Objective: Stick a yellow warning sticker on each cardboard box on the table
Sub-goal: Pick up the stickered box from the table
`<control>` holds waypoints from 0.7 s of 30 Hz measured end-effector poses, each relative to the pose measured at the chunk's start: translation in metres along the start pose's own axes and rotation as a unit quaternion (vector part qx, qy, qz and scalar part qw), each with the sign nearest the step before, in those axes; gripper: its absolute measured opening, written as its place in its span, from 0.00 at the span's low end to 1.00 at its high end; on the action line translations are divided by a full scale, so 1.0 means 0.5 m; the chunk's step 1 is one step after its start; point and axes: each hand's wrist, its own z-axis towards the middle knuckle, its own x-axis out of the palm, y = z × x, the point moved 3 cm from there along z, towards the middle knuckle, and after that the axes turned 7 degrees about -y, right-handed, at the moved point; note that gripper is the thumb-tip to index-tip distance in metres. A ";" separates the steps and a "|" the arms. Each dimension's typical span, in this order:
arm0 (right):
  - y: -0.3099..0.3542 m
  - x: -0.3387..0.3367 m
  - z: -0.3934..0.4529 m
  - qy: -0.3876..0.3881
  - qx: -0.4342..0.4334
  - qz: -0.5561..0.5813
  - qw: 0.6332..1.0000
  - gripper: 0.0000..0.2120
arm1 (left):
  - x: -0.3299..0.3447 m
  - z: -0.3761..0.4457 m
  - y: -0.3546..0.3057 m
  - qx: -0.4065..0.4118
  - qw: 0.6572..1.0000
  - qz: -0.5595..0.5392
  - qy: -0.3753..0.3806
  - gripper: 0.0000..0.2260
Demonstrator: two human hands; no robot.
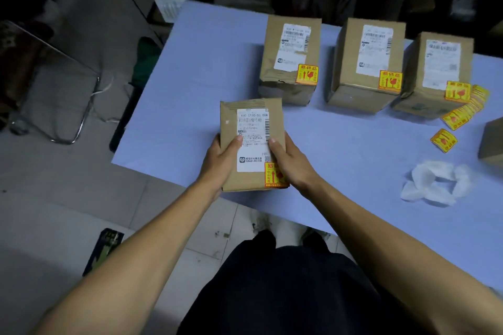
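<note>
Four boxes are showing yellow warning stickers so far. The held box (251, 144) is sitting at the near-left edge of the desk (204, 62), w/ its sticker (273, 175) on the near-right corner of the top face, just below the white shipping label (253, 139). Left hand (223, 160) is gripping the box's left side, thumb curled over onto the label; right hand (292, 163) is gripping the right side, thumb lying on the label edge & palm partly covering the sticker. Can't tell whether the box is resting on the desk or being lifted slightly.

Behind it, three more boxes are standing in a row toward the far edge: left box (288, 60), middle box (367, 62), right box (438, 73), each w/ a yellow sticker at the near-right corner of its top.

Spare stickers (462, 111) are lying fanned out just beside the right box, one loose sticker (443, 140) a bit nearer. Crumpled white backing paper (435, 182) is lying near the desk's right side.

At the far right edge of the frame a fifth box (494, 141) is poking in, mostly cut off; no sticker visible on the part showing. So, judging by this: 4 done, prob. at least 1 left, and the held box likely needs setting down w/ the others first.
</note>
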 end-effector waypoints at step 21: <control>0.151 0.134 0.257 -0.016 0.019 0.018 1.000 0.27 | -0.112 0.299 -0.074 -0.017 1.000 0.009 0.004 0.12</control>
